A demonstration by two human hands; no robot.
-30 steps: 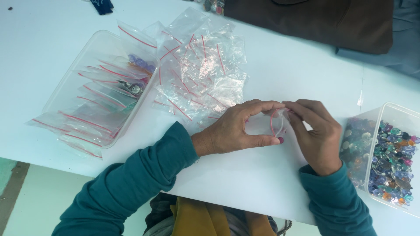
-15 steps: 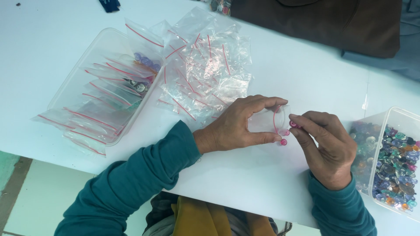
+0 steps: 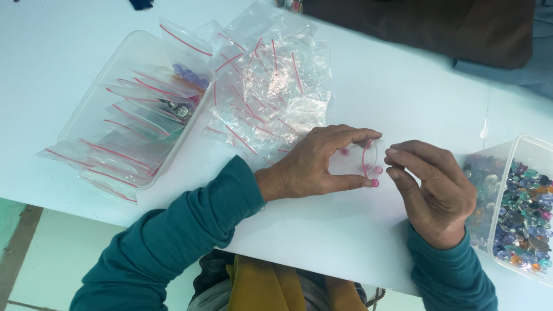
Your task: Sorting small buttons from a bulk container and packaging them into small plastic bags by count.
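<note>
Head view: left hand [image 3: 314, 167] pinches a small clear zip bag [image 3: 357, 161] between thumb and forefinger, near the bench's [image 3: 403, 98] front edge. Right hand [image 3: 429, 193], fingers curled and holding nothing, sits just beside the bag's red-striped mouth.

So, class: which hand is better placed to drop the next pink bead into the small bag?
Probably the right hand: its fingertips sit free at the small clear bag's red-striped mouth, while the left hand pinches that bag.

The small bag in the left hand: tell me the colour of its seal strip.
Red, on clear plastic. The small bag shows best in the head view.
</note>
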